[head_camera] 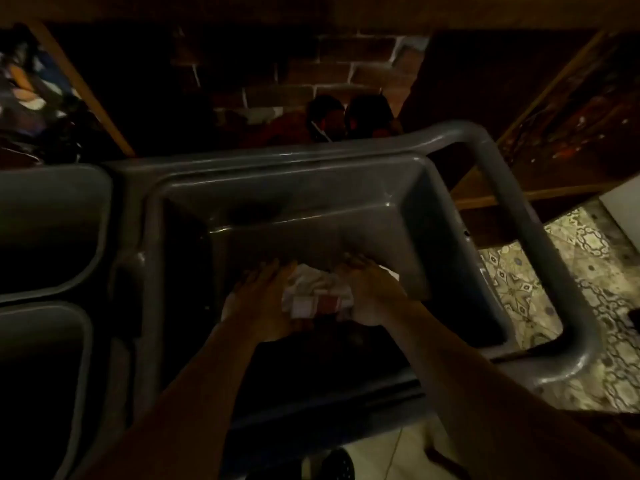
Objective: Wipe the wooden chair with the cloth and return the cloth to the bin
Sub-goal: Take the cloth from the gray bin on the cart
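While the scene is very dim, 2 bare hands show reaching down into a grey bin point(408, 202). The left hand point(263, 303) and the right hand point(370, 292) sit close together on either side of a crumpled white cloth point(311, 292) with red checks, each touching it; the right one curls around its edge, but the grip of the left cannot be told. The cloth lies between the palms, low inside the bin. Further left of the hands are 2 more grey tubs point(52, 230). To the right, beyond the bin's handle point(554, 258), is patterned floor tile point(519, 289).
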Demonstrator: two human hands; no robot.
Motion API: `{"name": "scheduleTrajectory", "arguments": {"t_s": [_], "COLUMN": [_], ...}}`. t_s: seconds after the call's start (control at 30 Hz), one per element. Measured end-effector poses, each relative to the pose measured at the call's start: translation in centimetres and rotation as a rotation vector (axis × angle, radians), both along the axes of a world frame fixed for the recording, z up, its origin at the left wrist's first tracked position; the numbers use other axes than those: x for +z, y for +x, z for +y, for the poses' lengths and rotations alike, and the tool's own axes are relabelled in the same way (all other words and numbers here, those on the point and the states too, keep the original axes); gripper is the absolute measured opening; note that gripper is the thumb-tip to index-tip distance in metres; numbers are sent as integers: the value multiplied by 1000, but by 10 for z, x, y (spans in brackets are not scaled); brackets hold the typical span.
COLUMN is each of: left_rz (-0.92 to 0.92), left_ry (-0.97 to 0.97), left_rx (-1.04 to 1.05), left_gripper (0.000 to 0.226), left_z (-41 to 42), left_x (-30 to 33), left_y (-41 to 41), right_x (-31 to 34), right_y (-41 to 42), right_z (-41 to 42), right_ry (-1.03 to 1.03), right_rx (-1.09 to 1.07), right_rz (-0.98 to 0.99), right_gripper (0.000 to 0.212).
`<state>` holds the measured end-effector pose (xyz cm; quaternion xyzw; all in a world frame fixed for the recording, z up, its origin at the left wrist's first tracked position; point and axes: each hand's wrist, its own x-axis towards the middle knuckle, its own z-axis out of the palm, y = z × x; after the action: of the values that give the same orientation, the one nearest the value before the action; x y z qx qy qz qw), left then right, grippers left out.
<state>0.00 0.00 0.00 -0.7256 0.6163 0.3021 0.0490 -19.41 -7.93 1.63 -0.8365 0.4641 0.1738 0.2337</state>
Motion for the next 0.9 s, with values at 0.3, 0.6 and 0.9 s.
{"name": "scheduleTrajectory", "arguments": {"t_s": [0.3,0.6,0.9], "left_rz": [-79,-109,-203], "left_ry": [-63,-206,-501], "left_rx": [-48,-58,-141], "left_gripper": [73,46,49], "left_z": [-3,-38,-71], "left_x": [-26,41,175], "left_y": [0,5,-5], "right_x": [-22,27,154], "right_y": [5,2,-10], "right_z": [1,-9,-27], "right_ry": [-93,-174,-464], "right_rx": [-109,-226,-290], "right_rz": [44,-12,-85], "right_gripper": [53,41,38]}}
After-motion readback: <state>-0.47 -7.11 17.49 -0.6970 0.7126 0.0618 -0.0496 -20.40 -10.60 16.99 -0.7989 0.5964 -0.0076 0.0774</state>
